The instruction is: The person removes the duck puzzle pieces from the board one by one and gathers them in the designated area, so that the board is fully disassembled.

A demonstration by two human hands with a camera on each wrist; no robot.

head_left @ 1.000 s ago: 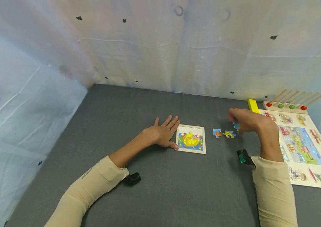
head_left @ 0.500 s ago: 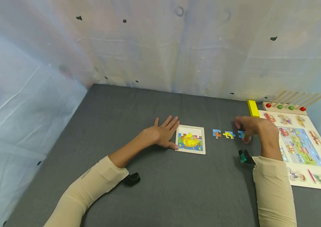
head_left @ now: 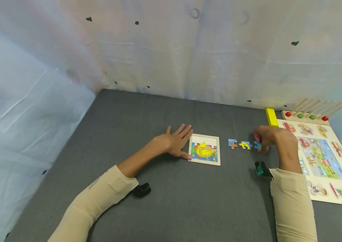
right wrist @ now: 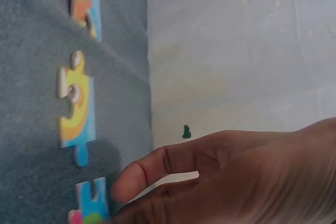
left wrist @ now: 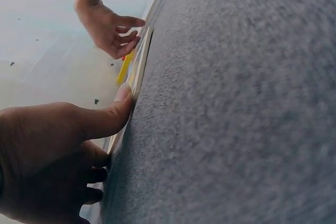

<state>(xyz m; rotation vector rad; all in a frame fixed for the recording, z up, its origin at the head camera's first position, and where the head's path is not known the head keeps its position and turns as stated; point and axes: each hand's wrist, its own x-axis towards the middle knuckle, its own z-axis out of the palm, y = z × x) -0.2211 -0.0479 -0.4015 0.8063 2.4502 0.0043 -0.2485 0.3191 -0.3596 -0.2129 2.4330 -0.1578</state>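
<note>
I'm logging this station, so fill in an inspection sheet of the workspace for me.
Surface: dark grey tabletop.
Job's things: puzzle tray, top strip unfilled; three loose pieces in a row beside it.
Clutter: yellow block, picture board, pegged stand on the right.
Hands: left hand touches the tray's left edge; right hand is at the rightmost piece, grip unclear.
Cables: nothing seen.
Surroundings: pale sheeting with dark marks.

head view | rightmost puzzle piece (head_left: pixel 257 145): partly hidden | picture board (head_left: pixel 319 199): cut by right edge | sleeve lettering (head_left: pixel 93 183): illegible
</note>
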